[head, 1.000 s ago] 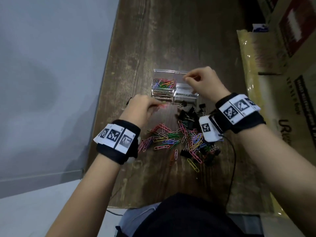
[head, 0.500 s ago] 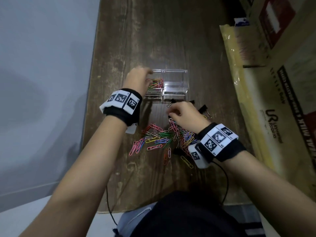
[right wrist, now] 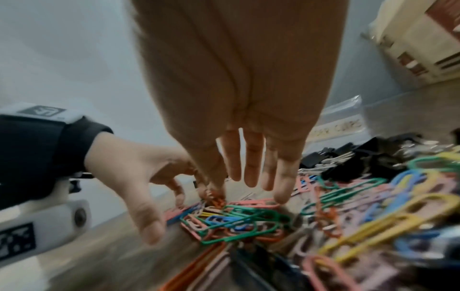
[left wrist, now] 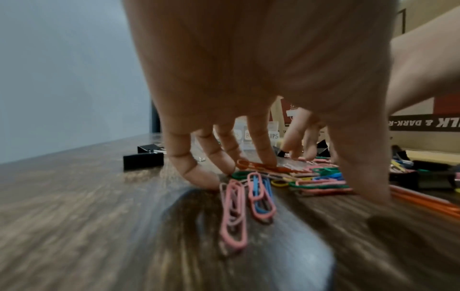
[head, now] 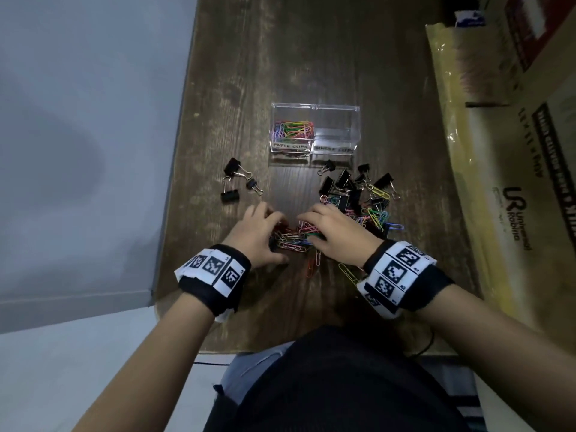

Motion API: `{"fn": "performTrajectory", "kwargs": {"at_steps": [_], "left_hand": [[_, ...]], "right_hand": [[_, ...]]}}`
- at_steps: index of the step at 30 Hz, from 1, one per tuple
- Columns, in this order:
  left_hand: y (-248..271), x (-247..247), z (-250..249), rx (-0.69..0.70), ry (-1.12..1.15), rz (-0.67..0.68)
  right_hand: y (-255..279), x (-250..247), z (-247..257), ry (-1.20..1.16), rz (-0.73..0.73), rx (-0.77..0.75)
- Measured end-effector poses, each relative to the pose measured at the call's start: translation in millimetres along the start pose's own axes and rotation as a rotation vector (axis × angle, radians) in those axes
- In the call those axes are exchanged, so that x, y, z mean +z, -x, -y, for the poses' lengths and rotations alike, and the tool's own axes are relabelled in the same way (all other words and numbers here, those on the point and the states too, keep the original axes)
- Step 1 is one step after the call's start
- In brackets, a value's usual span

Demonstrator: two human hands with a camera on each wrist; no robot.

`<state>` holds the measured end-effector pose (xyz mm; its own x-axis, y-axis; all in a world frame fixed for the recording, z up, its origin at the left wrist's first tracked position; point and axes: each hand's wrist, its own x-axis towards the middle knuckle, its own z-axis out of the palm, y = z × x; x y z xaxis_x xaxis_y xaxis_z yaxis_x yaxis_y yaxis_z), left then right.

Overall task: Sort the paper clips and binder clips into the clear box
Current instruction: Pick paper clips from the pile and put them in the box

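Both hands are now back together at the near pile: half a second ago the left hand [head: 258,235] was up at the clear box [head: 315,128] and the right hand [head: 338,236] was among the clips in the middle of the counter [head: 311,51].

Now the left hand is spreading its fingers [left wrist: 199,173] wide, tips touching the counter and the near edge of the paper clips [head: 299,238]; the middle fingertip is pressing on an orange clip. Nothing is being gripped by it. The right hand is reaching over the same pile with its fingers [right wrist: 251,167] straight and slightly apart, tips hovering at or just touching the coloured clips; whether it is pinching one cannot be told.

Loose paper clips are lying in a tangle between the hands and trailing toward the right edge of the counter, mixed with a heap of black binder clips [head: 346,188] just in front of the box. Three more binder clips [head: 235,183] are sitting apart toward the left edge.

The clear box is standing in the middle of the counter, its left compartment holding coloured paper clips. A cardboard carton [head: 514,151] is lying along the right edge.
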<state>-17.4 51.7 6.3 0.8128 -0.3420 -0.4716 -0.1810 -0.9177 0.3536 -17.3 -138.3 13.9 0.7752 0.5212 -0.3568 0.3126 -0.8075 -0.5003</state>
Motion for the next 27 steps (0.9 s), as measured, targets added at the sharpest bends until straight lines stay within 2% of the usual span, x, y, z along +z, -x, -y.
{"fn": "performTrajectory", "kwargs": {"at_steps": [5,12,17,20,23,27], "left_hand": [[15.3,9.9,3.9,-0.114,0.028,-0.034],[7.4,19.6,-11.9,-0.132,0.122,-0.121],[-2.6,16.9,-12.4,-0.079,0.093,-0.163],[-5.8,9.8,-12.6,-0.072,0.092,-0.184],[-9.8,-2.7,-8.8,-0.042,0.13,-0.236],[-24.9,-38.6,-11.2,-0.026,0.394,-0.369]], "right_hand": [[9.6,8.4,-3.7,0.19,0.08,0.037],[-6.8,20.7,6.3,0.076,-0.101,0.065],[-11.6,23.4,7.6,0.127,-0.132,0.027],[-9.6,14.8,4.9,0.03,-0.156,0.057],[-1.0,2.5,-0.3,-0.226,-0.284,0.147],[10.5,-16.2,-9.5,-0.406,-0.42,0.262]]}}
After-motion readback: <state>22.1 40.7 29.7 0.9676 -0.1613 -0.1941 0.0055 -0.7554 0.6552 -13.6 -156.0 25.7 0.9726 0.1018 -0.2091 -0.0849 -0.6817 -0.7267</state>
